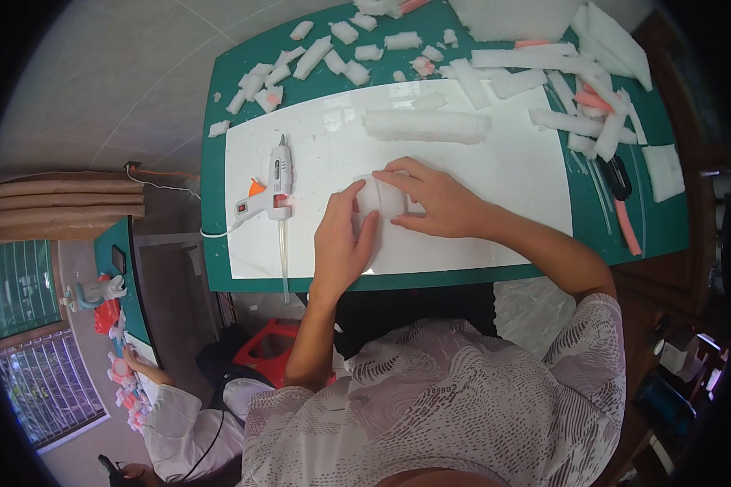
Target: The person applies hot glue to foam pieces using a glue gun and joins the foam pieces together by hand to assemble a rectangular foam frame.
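A small rounded block of white, fluffy foam or wadding (381, 200) rests on the white board (495, 219), with a seam-like line down its middle. My left hand (341, 239) closes on its left side, thumb near its lower part and fingers along its edge. From the right, my right hand (439, 199) grips the same block, forefinger across its top and thumb low on its right side. A white glue gun (280, 174) lies left of my hands, a clear glue stick (283, 252) sticking out of its back end. Beyond my hands lies a long white foam strip (427, 127).
Cut white foam pieces (313, 58) lie scattered over the green table (219, 191). Strips with pink bits (597, 101) pile up at the far right, near a black-handled tool (617, 178) and clear sticks. At left, another person (183, 422) works at a second table; a red stool (268, 345) stands below.
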`<state>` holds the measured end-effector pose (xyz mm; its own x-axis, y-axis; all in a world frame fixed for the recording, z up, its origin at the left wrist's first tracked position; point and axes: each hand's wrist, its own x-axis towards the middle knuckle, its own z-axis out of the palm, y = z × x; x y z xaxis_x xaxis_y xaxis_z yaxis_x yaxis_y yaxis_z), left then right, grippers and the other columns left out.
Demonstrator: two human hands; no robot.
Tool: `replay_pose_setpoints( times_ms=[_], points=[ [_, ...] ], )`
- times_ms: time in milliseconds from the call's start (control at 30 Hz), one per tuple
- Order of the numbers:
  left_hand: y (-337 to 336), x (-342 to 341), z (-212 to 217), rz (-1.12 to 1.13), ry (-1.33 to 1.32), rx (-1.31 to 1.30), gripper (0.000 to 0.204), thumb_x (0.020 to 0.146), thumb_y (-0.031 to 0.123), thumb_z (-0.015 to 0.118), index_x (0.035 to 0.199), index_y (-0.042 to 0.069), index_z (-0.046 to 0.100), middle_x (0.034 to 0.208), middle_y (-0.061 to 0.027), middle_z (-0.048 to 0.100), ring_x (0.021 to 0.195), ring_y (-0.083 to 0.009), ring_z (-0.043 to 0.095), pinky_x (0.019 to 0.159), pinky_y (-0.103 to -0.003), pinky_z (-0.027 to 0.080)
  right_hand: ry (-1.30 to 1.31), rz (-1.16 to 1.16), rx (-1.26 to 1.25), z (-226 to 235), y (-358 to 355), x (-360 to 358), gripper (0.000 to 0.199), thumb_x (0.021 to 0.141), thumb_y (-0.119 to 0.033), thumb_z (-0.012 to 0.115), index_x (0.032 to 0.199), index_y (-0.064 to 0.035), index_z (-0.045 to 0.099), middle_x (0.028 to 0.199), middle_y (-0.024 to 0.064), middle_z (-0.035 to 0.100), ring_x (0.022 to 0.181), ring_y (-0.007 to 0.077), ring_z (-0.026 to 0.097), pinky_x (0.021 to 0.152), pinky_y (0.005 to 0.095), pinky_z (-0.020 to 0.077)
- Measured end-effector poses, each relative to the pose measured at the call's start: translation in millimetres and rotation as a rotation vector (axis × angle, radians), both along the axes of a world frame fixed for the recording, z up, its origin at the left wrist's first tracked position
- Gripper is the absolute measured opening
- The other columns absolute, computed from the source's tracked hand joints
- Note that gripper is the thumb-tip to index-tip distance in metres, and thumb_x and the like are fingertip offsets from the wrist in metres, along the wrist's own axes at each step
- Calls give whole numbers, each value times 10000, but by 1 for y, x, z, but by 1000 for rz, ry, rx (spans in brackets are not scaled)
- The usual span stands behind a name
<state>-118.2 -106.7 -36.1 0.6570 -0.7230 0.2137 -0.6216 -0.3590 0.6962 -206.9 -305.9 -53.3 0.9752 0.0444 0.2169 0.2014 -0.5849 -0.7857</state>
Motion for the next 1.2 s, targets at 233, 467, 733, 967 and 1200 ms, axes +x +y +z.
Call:
replay_pose_setpoints(
  times_ms=[233,467,733,967,1200],
  points=[
    [0,1,-6,0,60,-22,464,910,79,670,1353,15,544,887,-76,559,662,-131,488,623,-276,438,76,2,43,3,-4,-3,655,802,-169,783,1394,-54,526,1339,173,502,1135,350,592,948,413,505],
    [1,7,0,-42,79,96,490,922,94,648,1386,-1,523,803,-80,549,671,-143,500,629,-279,445,80,45,25,0,-5,2,657,835,-171,777,1426,-80,502,1373,124,478,1103,283,600,847,351,563],
    [0,4,4,-49,85,87,493,900,117,664,1364,3,539,881,-129,600,723,-212,559,683,-327,479,-214,-16,-343,-1,-6,-1,665,851,-343,769,1415,-94,519,1296,116,552,1084,294,641,839,369,574],
    [7,3,3,-35,95,99,524,882,129,689,1371,17,539,870,-132,594,755,-249,578,720,-361,496,-132,2,-322,4,-6,1,627,875,-397,726,1401,-107,547,1263,121,570,1064,279,645,787,363,579],
    [11,3,-1,-65,37,25,560,884,104,689,1409,29,512,840,-120,555,787,-263,552,728,-377,468,-225,-98,-231,32,-19,4,583,858,-341,753,1360,-101,581,1262,119,589,1099,331,615,893,410,533]
  ],
)
